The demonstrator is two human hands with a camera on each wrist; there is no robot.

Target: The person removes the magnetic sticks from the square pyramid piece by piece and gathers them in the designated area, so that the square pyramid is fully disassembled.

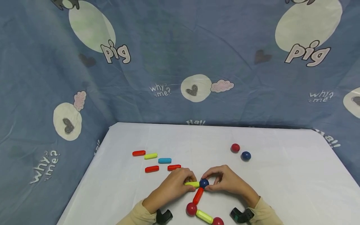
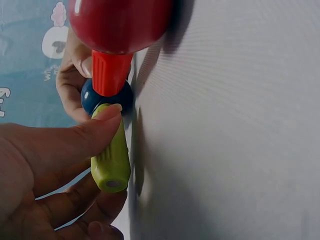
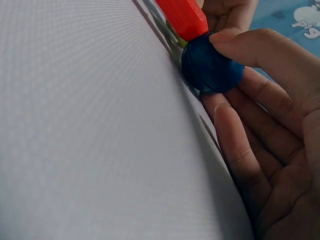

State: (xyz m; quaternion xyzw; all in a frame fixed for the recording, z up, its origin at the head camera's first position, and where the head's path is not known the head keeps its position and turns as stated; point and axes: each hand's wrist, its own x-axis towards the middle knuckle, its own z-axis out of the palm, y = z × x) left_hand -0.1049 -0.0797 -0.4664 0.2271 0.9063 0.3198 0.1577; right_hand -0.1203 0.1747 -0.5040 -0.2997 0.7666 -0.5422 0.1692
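Observation:
In the head view my left hand [image 1: 179,183] pinches a yellow-green rod [image 1: 192,184] between thumb and fingers. The rod's inner end meets a dark blue ball [image 1: 204,183], which my right hand [image 1: 227,180] holds between thumb and fingers. From that ball a red rod [image 1: 198,196] runs to a red ball [image 1: 191,209], followed by another yellow-green rod [image 1: 204,216] and a second red ball [image 1: 217,221] at the frame's lower edge. The left wrist view shows a round grey spot on the free end of the pinched rod [image 2: 111,172].
Left of the hands lie several loose rods, among them a blue rod [image 1: 164,160] and a red rod [image 1: 152,169]. At the back right sit a loose red ball [image 1: 235,147] and a dark blue ball [image 1: 246,156]. Patterned blue cloth [image 1: 168,62] rises behind the white table [image 1: 281,162].

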